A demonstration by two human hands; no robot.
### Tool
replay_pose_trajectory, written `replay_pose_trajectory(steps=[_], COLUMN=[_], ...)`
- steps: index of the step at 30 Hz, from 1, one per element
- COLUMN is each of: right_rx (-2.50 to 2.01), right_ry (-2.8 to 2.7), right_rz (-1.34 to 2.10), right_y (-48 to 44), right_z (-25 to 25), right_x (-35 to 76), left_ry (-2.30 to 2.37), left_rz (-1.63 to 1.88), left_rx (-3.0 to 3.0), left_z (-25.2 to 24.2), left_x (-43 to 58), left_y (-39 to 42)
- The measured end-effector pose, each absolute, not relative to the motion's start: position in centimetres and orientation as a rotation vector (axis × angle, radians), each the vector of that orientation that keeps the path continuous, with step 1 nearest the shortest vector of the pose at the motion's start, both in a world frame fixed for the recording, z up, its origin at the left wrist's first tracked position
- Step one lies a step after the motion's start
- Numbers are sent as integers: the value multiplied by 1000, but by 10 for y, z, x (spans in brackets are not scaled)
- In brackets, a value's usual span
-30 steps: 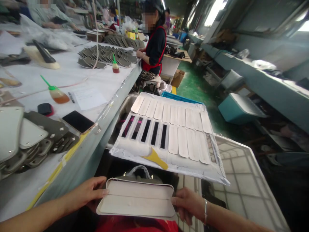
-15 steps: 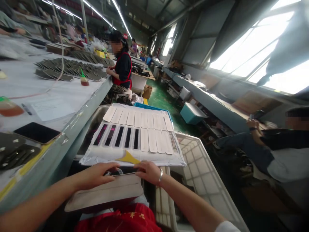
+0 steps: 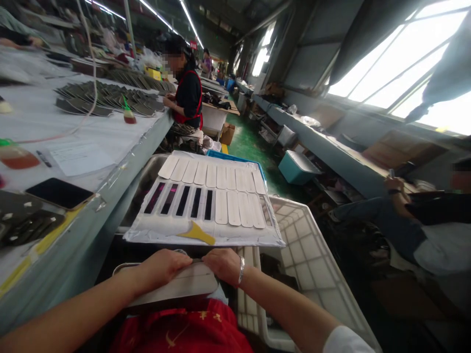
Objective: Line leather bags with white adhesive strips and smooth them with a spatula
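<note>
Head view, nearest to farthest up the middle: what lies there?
Pale flat piece held by left hand and right hand, yellow scraper, black strips, far pale strips, blue crate, person in red apron.

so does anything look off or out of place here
Nothing spilled or broken. The white sheet of strips is perched across a basin and a crate; five dark gaps break its near row, and a yellow scraper lies loose on it. The left hand and right hand hold a grey panel.
</note>
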State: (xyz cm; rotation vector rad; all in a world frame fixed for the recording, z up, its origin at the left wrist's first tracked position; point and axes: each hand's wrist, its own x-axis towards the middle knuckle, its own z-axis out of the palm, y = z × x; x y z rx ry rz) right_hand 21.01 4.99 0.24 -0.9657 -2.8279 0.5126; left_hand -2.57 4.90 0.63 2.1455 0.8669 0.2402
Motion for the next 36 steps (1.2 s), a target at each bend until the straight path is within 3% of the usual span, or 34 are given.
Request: replay_pose_trajectory(steps=[6, 15, 20, 26, 36], right_rx=[-830, -1302, -1301, -1190, -1116], right_ry=[-2955, -2840, -2765, -2571, -2566], right_rz=[242, 950, 1193, 1764, 1870], right_y=[41, 91, 102, 113, 111], right_z=[7, 21, 14, 2, -5], right_x=[211, 186, 182, 172, 151], left_ry=[871, 859, 818, 650, 793], left_rz=[166, 130, 104, 116, 51], left_rx=[2692, 2845, 2892, 2629, 2481], left_z=[-16, -11, -6, 2, 0], left_x=[-28, -25, -23, -46, -91], left_y=[36, 38, 38, 55, 48])
